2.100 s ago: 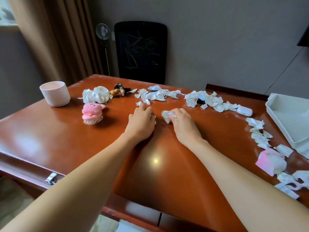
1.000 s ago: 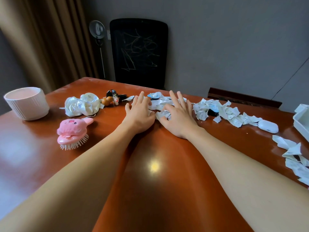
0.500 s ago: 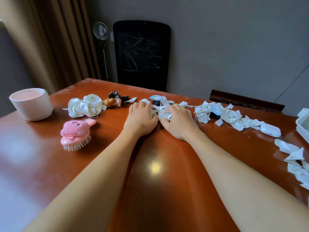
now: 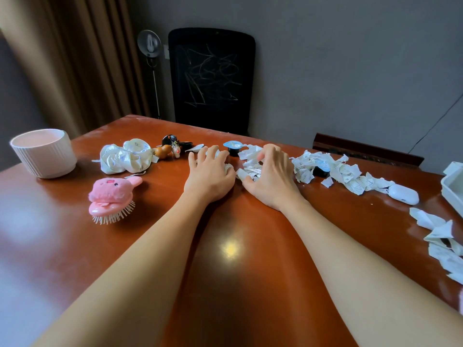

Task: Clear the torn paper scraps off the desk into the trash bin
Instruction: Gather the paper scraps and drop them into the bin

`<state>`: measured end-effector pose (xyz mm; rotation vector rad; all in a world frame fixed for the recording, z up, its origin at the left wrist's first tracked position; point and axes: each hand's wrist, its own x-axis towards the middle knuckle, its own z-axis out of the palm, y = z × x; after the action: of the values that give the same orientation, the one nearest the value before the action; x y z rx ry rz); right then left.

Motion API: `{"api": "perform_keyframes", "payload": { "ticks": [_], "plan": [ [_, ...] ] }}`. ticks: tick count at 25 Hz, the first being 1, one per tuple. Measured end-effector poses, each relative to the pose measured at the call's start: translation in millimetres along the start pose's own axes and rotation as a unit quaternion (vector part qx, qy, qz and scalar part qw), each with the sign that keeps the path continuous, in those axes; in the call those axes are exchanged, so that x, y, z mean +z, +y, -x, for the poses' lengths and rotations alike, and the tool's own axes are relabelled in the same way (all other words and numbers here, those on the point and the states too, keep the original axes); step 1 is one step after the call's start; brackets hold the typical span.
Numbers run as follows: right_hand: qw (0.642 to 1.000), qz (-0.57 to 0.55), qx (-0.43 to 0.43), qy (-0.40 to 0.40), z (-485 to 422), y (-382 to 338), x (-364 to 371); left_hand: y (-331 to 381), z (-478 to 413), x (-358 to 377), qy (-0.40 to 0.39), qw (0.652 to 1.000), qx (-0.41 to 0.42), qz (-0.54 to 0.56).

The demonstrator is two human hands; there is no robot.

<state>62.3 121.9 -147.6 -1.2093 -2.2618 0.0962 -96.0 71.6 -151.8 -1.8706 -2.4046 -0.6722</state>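
We look across a glossy reddish-brown wooden desk (image 4: 238, 284). At its left stand a white ribbed cup (image 4: 45, 154), a pink plush hairbrush (image 4: 111, 196), white satin scrunchies (image 4: 125, 156) and a keychain with a brown gourd charm (image 4: 170, 147). Torn white paper scraps (image 4: 348, 175) trail along the far side around small black tubs with blue lids (image 4: 233, 147), reaching a white computer mouse (image 4: 403, 194). A white plastic tray (image 4: 453, 186) sits at the right edge.

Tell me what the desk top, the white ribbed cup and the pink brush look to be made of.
Desk top: wood, or wood veneer, under glossy varnish; it is reddish brown and mirrors a bright glare.
White ribbed cup: probably matte ceramic, possibly plastic; thick rim, dull fluted wall.
Pink brush: fuzzy plush back, smooth glossy plastic base, pale bristles that look plastic.
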Motion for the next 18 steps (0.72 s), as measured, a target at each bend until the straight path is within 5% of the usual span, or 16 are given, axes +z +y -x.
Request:
{"api": "perform_keyframes", "payload": {
  "ticks": [5,13,18],
  "plan": [
    [0.999,-0.026,0.003,-0.020,2,-2,-5,-1,0,2,0.003,1.000,-0.003,0.006],
    [0.982,0.004,0.044,-0.182,4,-18,-24,0,2,-1,-0.022,1.000,-0.014,0.016],
    [0.989,0.034,0.023,-0.141,-3,-10,-9,1,1,-5,-0.020,1.000,-0.019,0.011]
  ]
}}
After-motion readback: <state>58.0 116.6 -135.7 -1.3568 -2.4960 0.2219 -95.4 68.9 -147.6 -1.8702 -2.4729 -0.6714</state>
